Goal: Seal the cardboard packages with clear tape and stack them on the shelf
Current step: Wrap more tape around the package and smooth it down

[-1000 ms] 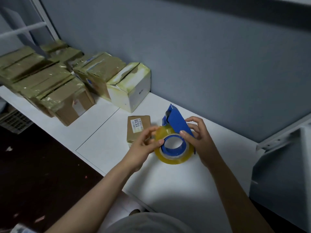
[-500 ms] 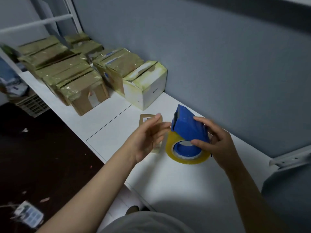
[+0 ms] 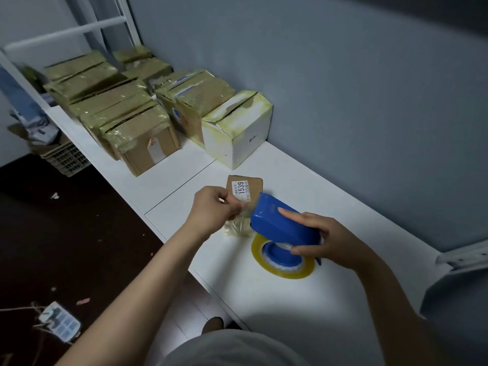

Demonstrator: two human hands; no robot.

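White shelf, taped cardboard boxes, white box, small labelled package

A white label on the small brown package reads "1539"; its smaller print is illegible.

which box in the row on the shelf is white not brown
The white box at the row's right end, nearest the small labelled package; the other boxes are brown cardboard.
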